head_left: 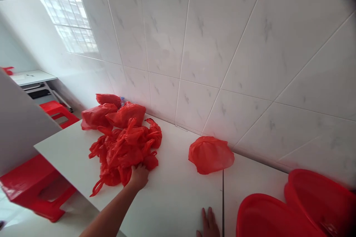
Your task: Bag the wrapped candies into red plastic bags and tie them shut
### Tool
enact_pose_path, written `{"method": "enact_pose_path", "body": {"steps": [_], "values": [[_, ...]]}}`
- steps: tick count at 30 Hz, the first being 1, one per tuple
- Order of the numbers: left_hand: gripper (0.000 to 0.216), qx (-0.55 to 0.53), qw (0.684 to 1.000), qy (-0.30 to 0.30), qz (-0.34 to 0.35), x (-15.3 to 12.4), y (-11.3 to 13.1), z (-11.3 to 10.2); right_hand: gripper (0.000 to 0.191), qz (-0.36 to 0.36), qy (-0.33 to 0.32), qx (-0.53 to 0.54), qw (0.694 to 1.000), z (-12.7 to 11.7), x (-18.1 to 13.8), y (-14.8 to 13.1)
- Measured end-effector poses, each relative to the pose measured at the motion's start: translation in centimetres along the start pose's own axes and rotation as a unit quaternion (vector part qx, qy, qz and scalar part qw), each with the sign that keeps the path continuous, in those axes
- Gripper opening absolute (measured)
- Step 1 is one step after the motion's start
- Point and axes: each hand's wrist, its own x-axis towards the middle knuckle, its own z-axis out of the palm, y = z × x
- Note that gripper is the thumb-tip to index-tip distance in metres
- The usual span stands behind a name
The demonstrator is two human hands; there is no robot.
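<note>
Red stool (30, 181), left of the left hand, below surface level; second red stool (59, 111) farther off, beyond the partition (22, 122). Surface (172, 189) is white; its left edge runs slantwise left of the left hand, with a bare strip between that edge and the bags. Bulging red bundles (126, 114) sit beyond the left hand, close to the tiled wall (167, 44), which limits room at the back edge. Pile of red plastic bags (125, 152), loose and crumpled, lies directly ahead and left of the left hand; one handle loop trails near the surface edge. Left hand (140, 177) touches the pile's near side, fingertips among the folds; can't tell if it grips. Right of it, open surface stretches to the right hand (210, 226), partly cut off at the bottom, empty, fingers spread a little. Single red bag (211, 155) lies ahead of the right hand, near the wall, well apart from the pile. Seam (223, 192) just right of the right hand. Past it, two red basins (322, 196) crowd that side.
</note>
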Motion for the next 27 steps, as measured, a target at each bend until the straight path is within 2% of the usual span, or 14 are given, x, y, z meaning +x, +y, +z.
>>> {"method": "enact_pose_path", "body": {"steps": [3, 7, 11, 15, 19, 23, 27], "values": [[0.032, -0.053, 0.998, -0.004, 0.020, 0.2, 3.5, -1.0, 0.073, 0.009, -0.013, -0.004, 1.000, 0.6, 0.2, 0.1], [0.055, -0.170, 0.981, -0.042, 0.088, 0.4, 9.3, -1.8, 0.073, 0.008, -0.024, -0.001, 1.000, 0.4, 0.1, 0.1], [0.082, -0.265, 0.943, -0.119, 0.163, 0.8, 14.7, -1.1, 0.078, 0.003, -0.052, 0.005, 0.999, -0.3, 0.0, 0.0], [0.091, -0.296, 0.928, -0.154, 0.164, 2.0, 18.0, 0.4, 0.082, 0.002, -0.063, 0.024, 0.998, -1.6, -0.3, -0.3], [0.087, -0.317, 0.932, -0.121, 0.131, 3.0, 18.3, 1.6, 0.082, 0.012, -0.081, 0.035, 0.996, -3.3, -0.9, -1.1], [0.060, -0.357, 0.924, -0.068, 0.117, 2.6, 16.6, 1.9, 0.082, 0.021, -0.066, 0.057, 0.996, -4.1, -1.5, -1.8], [0.031, -0.406, 0.907, -0.018, 0.107, 0.7, 14.4, 1.4, 0.082, 0.028, -0.047, 0.077, 0.996, -4.0, -2.0, -2.2]]}}
